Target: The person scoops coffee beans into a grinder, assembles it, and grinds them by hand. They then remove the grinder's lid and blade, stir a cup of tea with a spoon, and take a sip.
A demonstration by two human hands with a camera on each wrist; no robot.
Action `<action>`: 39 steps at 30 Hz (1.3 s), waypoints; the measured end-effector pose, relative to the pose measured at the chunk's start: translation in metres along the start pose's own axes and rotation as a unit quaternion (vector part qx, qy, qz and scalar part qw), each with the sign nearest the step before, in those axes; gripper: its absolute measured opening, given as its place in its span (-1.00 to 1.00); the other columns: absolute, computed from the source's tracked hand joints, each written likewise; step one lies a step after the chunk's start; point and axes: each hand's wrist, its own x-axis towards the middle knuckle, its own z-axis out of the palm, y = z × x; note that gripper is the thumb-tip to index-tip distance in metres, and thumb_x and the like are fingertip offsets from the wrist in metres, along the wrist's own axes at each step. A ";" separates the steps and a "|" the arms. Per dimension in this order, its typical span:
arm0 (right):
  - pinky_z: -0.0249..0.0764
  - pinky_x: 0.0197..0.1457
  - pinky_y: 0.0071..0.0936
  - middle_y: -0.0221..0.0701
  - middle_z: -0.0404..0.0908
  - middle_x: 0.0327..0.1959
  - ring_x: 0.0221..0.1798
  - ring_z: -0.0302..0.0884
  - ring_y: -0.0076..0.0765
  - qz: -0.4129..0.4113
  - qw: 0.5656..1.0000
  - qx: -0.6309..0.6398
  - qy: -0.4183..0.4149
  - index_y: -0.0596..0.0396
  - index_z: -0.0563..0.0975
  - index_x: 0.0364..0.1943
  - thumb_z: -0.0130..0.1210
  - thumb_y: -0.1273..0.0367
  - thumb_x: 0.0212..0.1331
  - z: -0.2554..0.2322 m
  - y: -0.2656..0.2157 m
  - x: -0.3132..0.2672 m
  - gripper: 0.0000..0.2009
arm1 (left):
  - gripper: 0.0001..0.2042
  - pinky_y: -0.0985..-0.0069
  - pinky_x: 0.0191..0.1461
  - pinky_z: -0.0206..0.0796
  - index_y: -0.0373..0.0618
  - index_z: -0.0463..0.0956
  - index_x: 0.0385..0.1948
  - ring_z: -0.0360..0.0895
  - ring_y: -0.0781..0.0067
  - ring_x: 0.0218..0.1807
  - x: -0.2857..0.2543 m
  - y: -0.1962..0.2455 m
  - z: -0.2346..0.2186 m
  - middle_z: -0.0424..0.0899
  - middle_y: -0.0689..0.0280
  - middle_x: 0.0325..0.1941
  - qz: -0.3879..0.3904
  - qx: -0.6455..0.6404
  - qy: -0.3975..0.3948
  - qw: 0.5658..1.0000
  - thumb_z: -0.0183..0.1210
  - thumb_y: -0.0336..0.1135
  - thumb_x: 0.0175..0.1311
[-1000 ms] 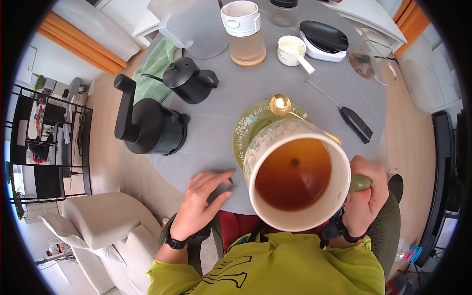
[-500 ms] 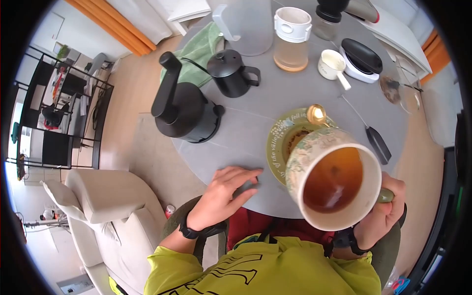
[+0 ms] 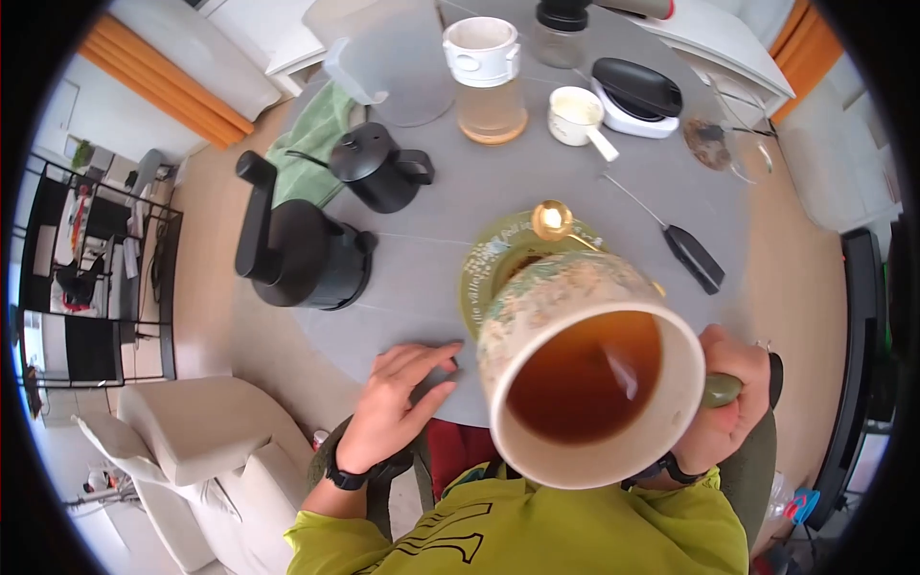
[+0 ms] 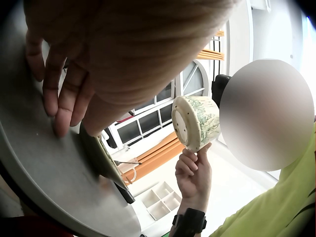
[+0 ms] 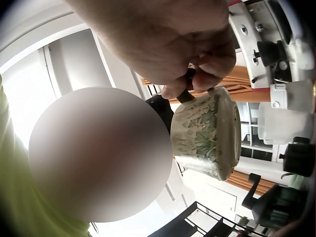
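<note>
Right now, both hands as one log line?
right hand: grips handle of raised mug; left hand: open, at table; mug: amber liquid inside

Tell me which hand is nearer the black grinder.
Left. The left hand is at the table edge, in front and right of the grinder; the right hand grips the mug handle, much farther right.

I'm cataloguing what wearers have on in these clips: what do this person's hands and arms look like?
The left hand and right hand are ungloved. Each wrist has a black strap; the right one carries a boxy black device. The sleeves are plain lime-yellow, ending short of the wrists.
</note>
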 end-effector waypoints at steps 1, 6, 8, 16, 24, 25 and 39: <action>0.24 -0.55 -0.50 -0.47 0.49 -0.65 -0.61 0.32 -0.41 0.002 1.000 0.004 0.002 0.21 0.50 -0.36 0.11 0.14 0.34 0.001 0.002 -0.001 -0.64 | -0.60 0.33 0.19 0.23 -0.12 0.54 0.11 0.54 0.20 0.02 0.001 0.000 -0.002 0.67 0.29 -0.14 0.025 0.036 0.004 0.999 0.24 -0.46 0.19; 0.22 -0.55 -0.51 -0.46 0.49 -0.65 -0.62 0.31 -0.42 0.019 1.000 0.003 0.001 0.21 0.51 -0.35 0.13 0.04 0.32 0.008 -0.001 0.004 -0.57 | -0.60 0.35 0.19 0.23 -0.13 0.54 0.12 0.54 0.20 0.01 0.002 0.005 -0.004 0.67 0.29 -0.13 0.007 0.018 -0.001 1.000 0.25 -0.44 0.20; 0.20 -0.57 -0.54 -0.44 0.50 -0.63 -0.61 0.31 -0.44 0.019 1.000 -0.009 -0.002 0.22 0.50 -0.31 0.12 0.03 0.32 0.006 0.001 0.003 -0.56 | -0.60 0.35 0.19 0.23 -0.13 0.54 0.12 0.54 0.20 0.02 0.002 -0.001 0.000 0.67 0.29 -0.13 0.002 -0.006 -0.012 1.000 0.25 -0.44 0.20; 0.17 -0.56 -0.59 -0.45 0.47 -0.61 -0.62 0.32 -0.56 0.032 0.999 -0.010 -0.009 0.22 0.47 -0.28 0.07 0.10 0.39 0.002 0.002 0.005 -0.62 | -0.61 0.32 0.20 0.23 -0.15 0.54 0.10 0.54 0.20 0.01 0.003 0.000 -0.003 0.67 0.28 -0.14 0.023 0.026 -0.011 0.999 0.24 -0.46 0.19; 0.09 -0.60 -0.71 -0.52 0.37 -0.58 -0.67 0.24 -0.72 0.141 0.990 0.000 0.029 0.21 0.42 -0.21 -0.07 0.15 0.48 0.003 0.012 0.007 -0.66 | -0.63 0.32 0.16 0.25 -0.18 0.55 0.08 0.54 0.18 -0.03 0.002 -0.007 0.001 0.65 0.28 -0.18 0.038 0.009 0.000 0.999 0.25 -0.46 0.19; 0.10 -0.60 -0.71 -0.51 0.37 -0.58 -0.67 0.25 -0.71 0.147 0.989 0.003 0.023 0.20 0.42 -0.20 -0.07 0.18 0.48 0.003 0.015 0.007 -0.68 | -0.63 0.32 0.16 0.25 -0.18 0.55 0.08 0.54 0.18 -0.03 0.002 -0.008 0.001 0.65 0.28 -0.18 0.036 0.007 0.005 0.999 0.25 -0.46 0.19; 0.19 -0.62 -0.71 -0.51 0.43 -0.59 -0.65 0.30 -0.70 0.287 0.955 0.063 -0.050 0.19 0.48 -0.10 -0.08 0.33 0.48 0.022 0.054 -0.022 -0.80 | -0.63 0.30 0.16 0.30 -0.19 0.54 0.09 0.52 0.12 -0.04 -0.005 -0.007 0.001 0.66 0.21 -0.15 0.041 0.018 0.007 0.999 0.21 -0.41 0.23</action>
